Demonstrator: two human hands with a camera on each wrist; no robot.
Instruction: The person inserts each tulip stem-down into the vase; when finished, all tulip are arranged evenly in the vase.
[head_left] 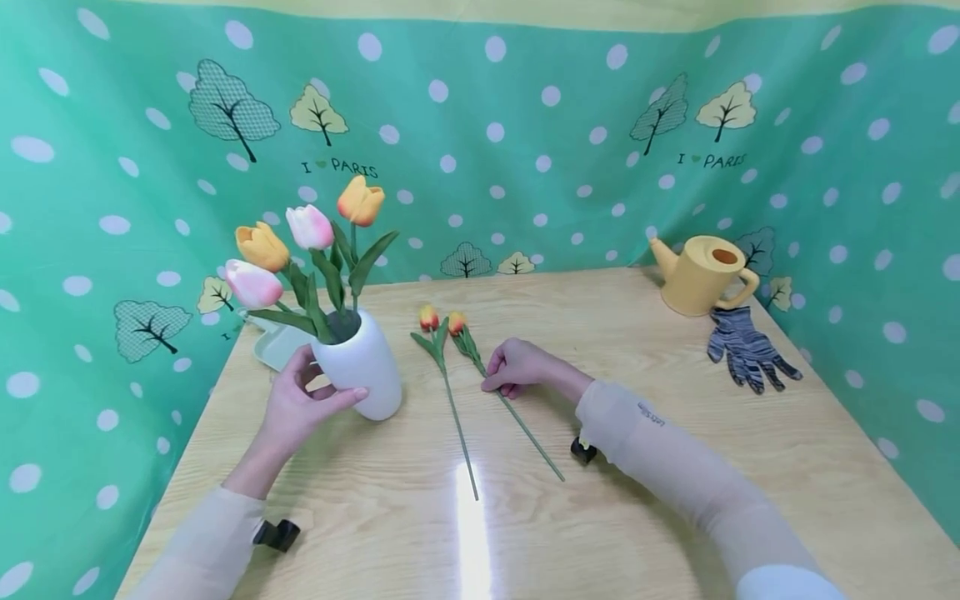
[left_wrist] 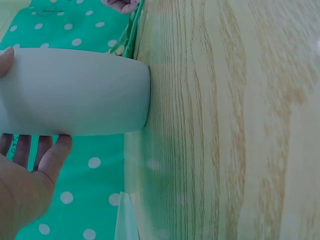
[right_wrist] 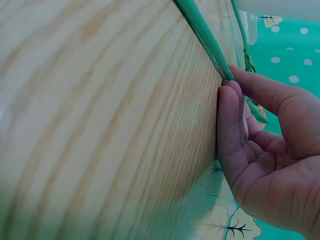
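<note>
A white vase (head_left: 371,367) stands on the table's left side, holding several artificial tulips (head_left: 309,227) in pink-white and orange. My left hand (head_left: 300,404) grips the vase, thumb on the near side and fingers on the other, as the left wrist view also shows around the vase body (left_wrist: 75,92). Two more red-and-yellow tulips lie side by side on the table. My right hand (head_left: 517,367) pinches the stem (head_left: 531,435) of the right one between thumb and index finger; its green stem (right_wrist: 207,37) crosses the right wrist view. The left tulip (head_left: 450,392) lies untouched.
A yellow watering can (head_left: 693,279) stands at the back right, with a grey patterned glove (head_left: 746,346) in front of it. Behind the vase is a pale tray (head_left: 273,348). A green dotted cloth (head_left: 525,150) walls the wooden table (head_left: 637,517).
</note>
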